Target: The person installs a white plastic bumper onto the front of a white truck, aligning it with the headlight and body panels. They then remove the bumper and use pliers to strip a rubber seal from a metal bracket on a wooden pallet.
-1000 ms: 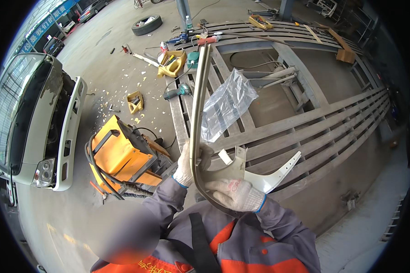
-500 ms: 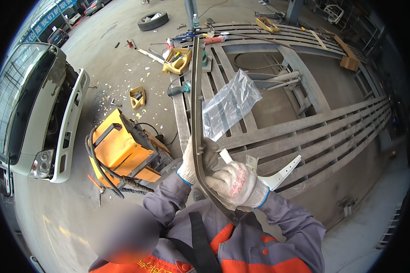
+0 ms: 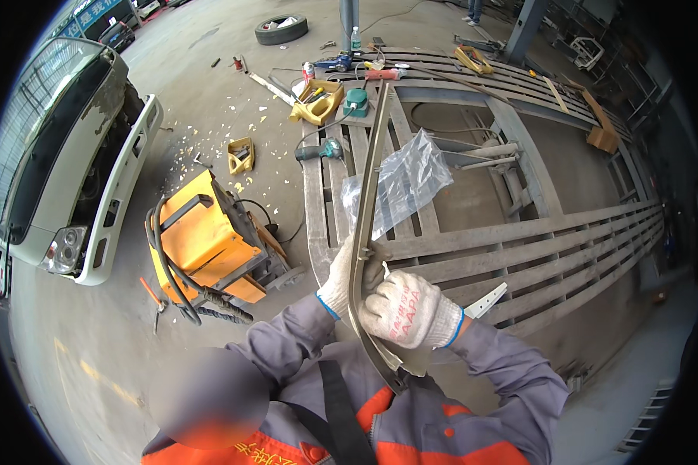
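Note:
A long, dark, curved trim strip (image 3: pixel 370 182) runs upright from my chest out over the slatted metal frame. Small clips or tabs stick out along its side. My left hand (image 3: pixel 336 284), in a white knit glove, is wrapped round the strip from the left; its fingertips are partly hidden behind it. Close beside it my right hand (image 3: pixel 408 311), gloved alike, is closed against the strip's right side. A pale, thin sheet (image 3: pixel 409 359) shows under that hand, with a small white tip above its fingers; whether it is paper or cloth I cannot tell.
Beyond the strip, a clear plastic bag (image 3: pixel 415 180) lies on the slatted frame (image 3: pixel 520 236). A green-black power tool (image 3: pixel 319 149) rests at its left edge. A yellow wheeled machine (image 3: pixel 202 232) stands at the left, near a white vehicle (image 3: pixel 116 194). A white bracket (image 3: pixel 488 299) lies right of my hand.
The strip's far end has swung to the right and the strip now leans. Both hands have shifted slightly with it. Less white shows above my right fingers, more pale sheet below.

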